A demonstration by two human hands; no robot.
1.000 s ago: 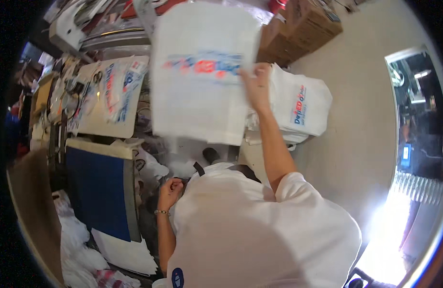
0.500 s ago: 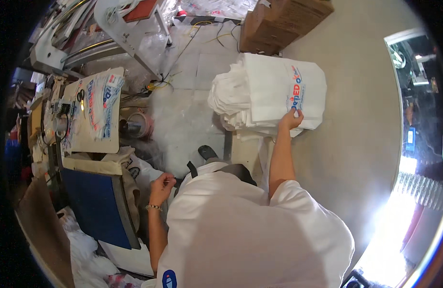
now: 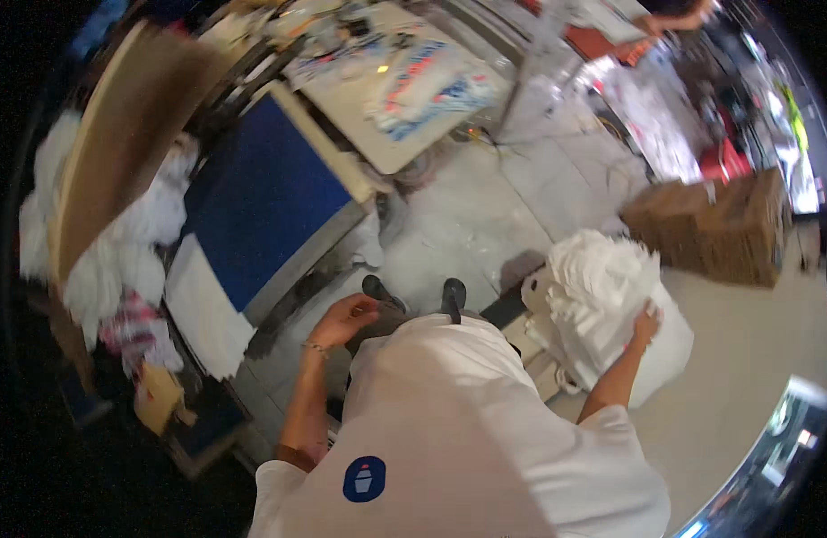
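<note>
A thick stack of white printed bags (image 3: 601,305), its layered edges uneven, lies to my right. My right hand (image 3: 645,327) touches the top of this stack. Motion blur smears its fingers, so any grip on a bag cannot be made out. My left hand (image 3: 348,320) hangs in front of my body on the left, with a bracelet at the wrist. Its fingers are loosely bent and apart, and nothing shows in them. Nearest to it is a blue padded board (image 3: 261,202) with a pale frame.
Beyond the blue board, a pale board (image 3: 391,148) carries printed plastic bags. White sheets (image 3: 203,309) and a heap of white material (image 3: 117,278) lie at the left. A brown cardboard box (image 3: 714,224) stands past the stack. At the upper right, another person's arm (image 3: 678,20) shows.
The view has swung left, bringing more of the blue board into sight. My right hand stays at the white stack, while the left remains by my body, its fingers slightly more spread.
</note>
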